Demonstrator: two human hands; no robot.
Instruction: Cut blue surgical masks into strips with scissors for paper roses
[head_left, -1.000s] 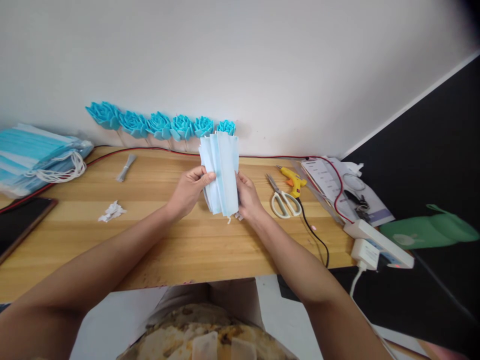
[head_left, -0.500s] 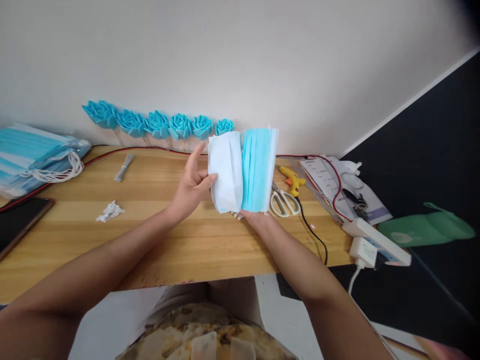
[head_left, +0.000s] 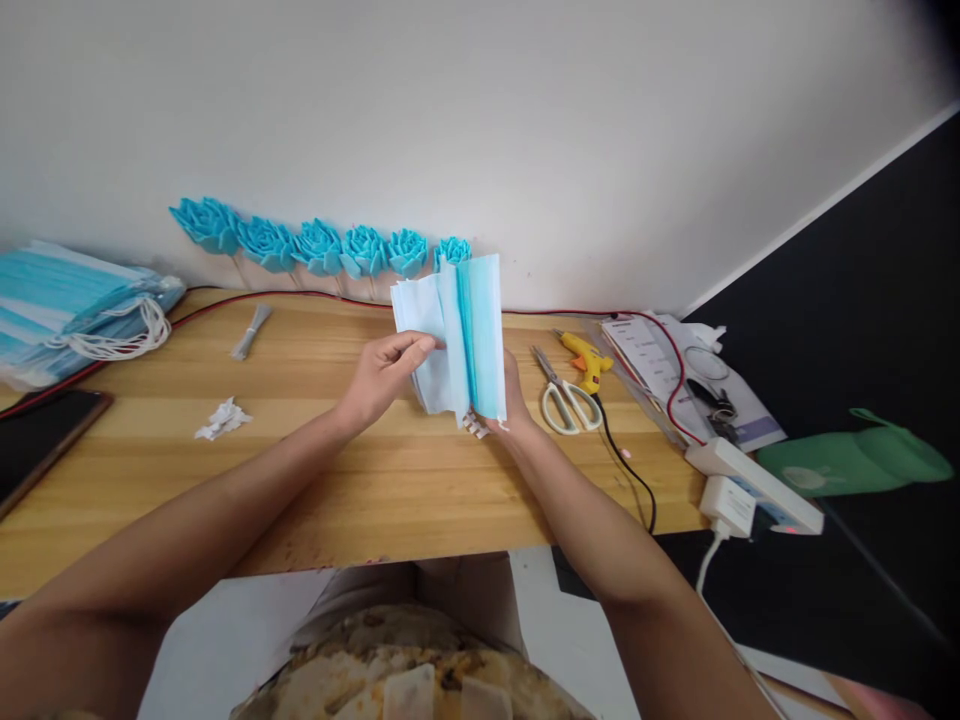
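Observation:
Between my hands, above the table, stand several face masks (head_left: 482, 335), partly fanned like the pages of a book, white sides to the left and blue to the right. My left hand (head_left: 390, 370) pinches the white left-hand layers, thumb in front. Behind the blue side is my right hand (head_left: 514, 395), gripping the masks from the right; most of its fingers are hidden. Small white scraps (head_left: 474, 424) lie just below the masks. To the right rest scissors (head_left: 566, 395) with white handles and a yellow glue gun (head_left: 585, 358).
Several blue flowers (head_left: 321, 246) on sticks lean along the wall. A pile of masks (head_left: 67, 300) lies left, near a dark phone-like device (head_left: 49, 440), grey ties (head_left: 251, 332) and crumpled scraps (head_left: 223, 419). A power strip (head_left: 754, 485), papers (head_left: 739, 400) and green bottle (head_left: 855, 458) are right.
The masks have turned and shifted left, now seen more edge-on with the layers fanned. My left thumb and fingers have closed on the white layers. The scissors are more fully visible.

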